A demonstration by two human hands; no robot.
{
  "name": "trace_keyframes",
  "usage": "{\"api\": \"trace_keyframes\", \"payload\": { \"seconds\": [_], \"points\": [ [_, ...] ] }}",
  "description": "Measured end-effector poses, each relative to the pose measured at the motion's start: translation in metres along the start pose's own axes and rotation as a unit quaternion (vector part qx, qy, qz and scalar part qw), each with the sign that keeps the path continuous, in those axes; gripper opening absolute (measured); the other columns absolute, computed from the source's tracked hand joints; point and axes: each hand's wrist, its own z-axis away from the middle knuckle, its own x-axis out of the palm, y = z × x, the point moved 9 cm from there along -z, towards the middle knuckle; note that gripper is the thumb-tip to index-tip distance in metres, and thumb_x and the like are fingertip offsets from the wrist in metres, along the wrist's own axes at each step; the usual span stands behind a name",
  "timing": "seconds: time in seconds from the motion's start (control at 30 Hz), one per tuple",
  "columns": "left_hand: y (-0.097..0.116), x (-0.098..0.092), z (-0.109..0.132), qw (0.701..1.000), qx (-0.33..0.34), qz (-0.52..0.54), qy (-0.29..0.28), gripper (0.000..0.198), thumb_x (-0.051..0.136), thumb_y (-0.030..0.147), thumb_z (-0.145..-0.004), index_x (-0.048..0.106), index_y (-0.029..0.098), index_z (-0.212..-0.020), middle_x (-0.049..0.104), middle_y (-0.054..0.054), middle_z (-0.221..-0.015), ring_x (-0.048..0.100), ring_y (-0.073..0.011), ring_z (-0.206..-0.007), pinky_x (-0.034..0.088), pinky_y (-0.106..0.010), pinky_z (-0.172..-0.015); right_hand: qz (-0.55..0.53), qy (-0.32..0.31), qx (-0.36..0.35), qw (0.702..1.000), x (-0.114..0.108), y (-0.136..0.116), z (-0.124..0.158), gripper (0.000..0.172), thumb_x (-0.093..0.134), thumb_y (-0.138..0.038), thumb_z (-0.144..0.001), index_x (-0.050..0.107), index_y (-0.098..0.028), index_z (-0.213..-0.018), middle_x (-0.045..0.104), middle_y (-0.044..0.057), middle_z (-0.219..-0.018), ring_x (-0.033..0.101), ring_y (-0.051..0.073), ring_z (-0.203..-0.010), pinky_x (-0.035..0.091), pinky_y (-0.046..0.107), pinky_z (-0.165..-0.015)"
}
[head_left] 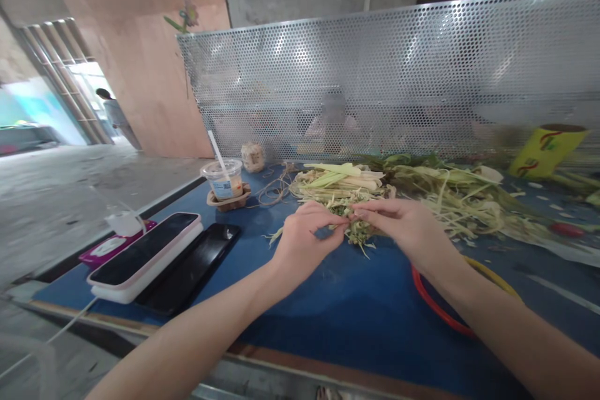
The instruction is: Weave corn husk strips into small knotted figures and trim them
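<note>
Left hand (304, 237) and right hand (410, 225) pinch a green plant clump (360, 235) between them; work looks unfinished, with loose husk strips (462, 206) lying beyond the grip, rightward.

Reaching inward with both bare arms, slanting up from the lower left with the left forearm (220, 312) and from the lower right with the right forearm (497, 312); bringing the left hand (307, 234) and the right hand (412, 225) close together at the fingertips; pinching with left thumb and index finger, rounding a small loop between them; stretching right index finger leftward above the thumb, pinching near the tips, bending slightly at the wrist
</note>
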Motion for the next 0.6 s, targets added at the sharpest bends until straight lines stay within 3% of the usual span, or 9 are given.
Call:
{"api": "trace_keyframes", "payload": {
  "seconds": [0.13,0.27,0.37,0.5,0.6],
  "points": [
    [0.004,0.002,0.001,1.0,0.009,-0.014,-0.003,0.012,0.058,0.013,-0.07,0.069,0.018,-0.071,0.065,-0.001,-0.062,0.054,-0.0114,-0.06,0.046,-0.024,-0.061,0.071,0.039,-0.081,0.993,-0.001,-0.016,0.007,0.023,0.062,-0.027,-0.069,0.067,-0.02,-0.09,0.069,0.003,-0.071,0.063,0.018,-0.065,0.049,0.028,-0.054],
    [-0.001,0.004,0.002,0.999,-0.031,0.015,-0.023,0.011,0.058,0.015,-0.07,0.069,0.018,-0.071,0.064,-0.002,-0.063,0.055,-0.0123,-0.062,0.045,-0.023,-0.06,0.144,0.049,-0.197,0.969,0.003,-0.035,0.017,0.01,0.059,-0.023,-0.074,0.067,-0.021,-0.078,0.068,0.003,-0.076,0.062,0.017,-0.071,0.05,0.028,-0.061],
    [-0.006,0.004,0.003,0.997,-0.062,0.041,-0.035,0.01,0.059,0.014,-0.069,0.069,0.016,-0.072,0.065,-0.002,-0.064,0.056,-0.012,-0.062,0.044,-0.023,-0.059,0.183,0.004,-0.26,0.948,0.01,-0.045,0.02,0.015,0.053,-0.018,-0.078,0.067,-0.022,-0.083,0.068,0.003,-0.082,0.061,0.016,-0.078,0.05,0.029,-0.07],
    [-0.015,0.004,0.003,0.992,-0.098,0.06,-0.047,0.009,0.06,0.016,-0.068,0.068,0.015,-0.069,0.065,-0.002,-0.065,0.056,-0.0113,-0.06,0.043,-0.022,-0.059,0.235,-0.085,-0.297,0.921,0.021,-0.049,0.021,0.022,0.046,-0.016,-0.082,0.064,-0.021,-0.096,0.064,0.004,-0.091,0.058,0.015,-0.084,0.049,0.028,-0.074],
    [-0.02,0.006,0.004,0.988,-0.121,0.072,-0.058,0.009,0.059,0.016,-0.068,0.068,0.014,-0.069,0.065,-0.002,-0.066,0.056,-0.0111,-0.061,0.043,-0.021,-0.059,0.257,-0.112,-0.322,0.904,0.025,-0.049,0.024,0.025,0.052,-0.018,-0.08,0.061,-0.02,-0.103,0.061,0.005,-0.096,0.057,0.016,-0.089,0.048,0.029,-0.078]
  ]
}}
